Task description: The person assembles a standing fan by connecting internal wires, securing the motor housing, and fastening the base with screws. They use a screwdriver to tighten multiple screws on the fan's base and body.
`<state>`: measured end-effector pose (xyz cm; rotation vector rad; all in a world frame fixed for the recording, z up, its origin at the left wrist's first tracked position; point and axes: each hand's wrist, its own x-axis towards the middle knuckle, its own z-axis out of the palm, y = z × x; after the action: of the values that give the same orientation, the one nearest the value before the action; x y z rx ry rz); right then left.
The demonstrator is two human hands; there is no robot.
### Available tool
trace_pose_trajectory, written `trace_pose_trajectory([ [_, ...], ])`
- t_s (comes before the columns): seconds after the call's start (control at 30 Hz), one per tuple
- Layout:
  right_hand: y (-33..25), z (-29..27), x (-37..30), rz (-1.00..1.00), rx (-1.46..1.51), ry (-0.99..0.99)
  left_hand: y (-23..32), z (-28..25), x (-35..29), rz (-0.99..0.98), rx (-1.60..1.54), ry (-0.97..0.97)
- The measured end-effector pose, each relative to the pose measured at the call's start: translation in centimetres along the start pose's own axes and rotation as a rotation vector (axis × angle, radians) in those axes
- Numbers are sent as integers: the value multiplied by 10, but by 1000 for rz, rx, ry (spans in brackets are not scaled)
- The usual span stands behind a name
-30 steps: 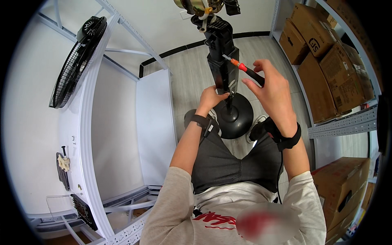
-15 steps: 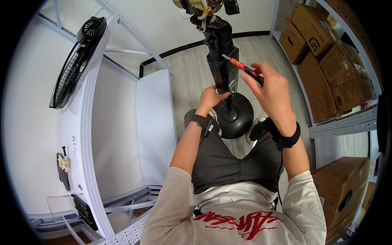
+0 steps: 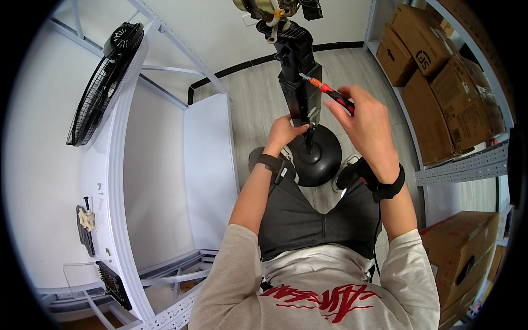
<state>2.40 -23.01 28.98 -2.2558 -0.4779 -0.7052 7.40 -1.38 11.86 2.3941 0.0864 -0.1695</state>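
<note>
A black fan stand [image 3: 297, 60] rises in front of me from a round black base [image 3: 324, 170]. At its top sits a bare brass-coloured motor [image 3: 259, 7] with a white and orange part beside it. My right hand [image 3: 369, 118] holds a red and black screwdriver [image 3: 329, 91] by the end of its handle, between thumb and fingers. The screwdriver's tip meets the side of the stand's black housing. Lower down, my left hand [image 3: 285, 134] grips the bottom of the housing just above the base, its thumb on the front.
To the left, a white shelf [image 3: 113, 181] bears a black fan grille [image 3: 102, 88], a glove [image 3: 86, 221] and a dark case of small bits [image 3: 113, 285]. Cardboard boxes [image 3: 423, 110] fill the rack on the right. More boxes [image 3: 459, 242] stand at the lower right.
The screwdriver's handle has turned slightly in my right hand, its tip staying at the same spot on the housing. My left hand has not moved.
</note>
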Motion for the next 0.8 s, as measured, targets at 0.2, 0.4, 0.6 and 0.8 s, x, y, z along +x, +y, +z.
trace_pose_trajectory([
  [0.2,-4,-4,2,39,14,-47,-3,1,1,6,-9,5],
  [0.4,-5,-3,4,35,-61,-79,-21,11,9,86,-9,72],
  [0.6,-3,-3,4,47,-9,-60,-16,9,7,66,15,58],
  [0.8,-2,-5,2,100,19,-66,-15,11,5,67,0,63],
])
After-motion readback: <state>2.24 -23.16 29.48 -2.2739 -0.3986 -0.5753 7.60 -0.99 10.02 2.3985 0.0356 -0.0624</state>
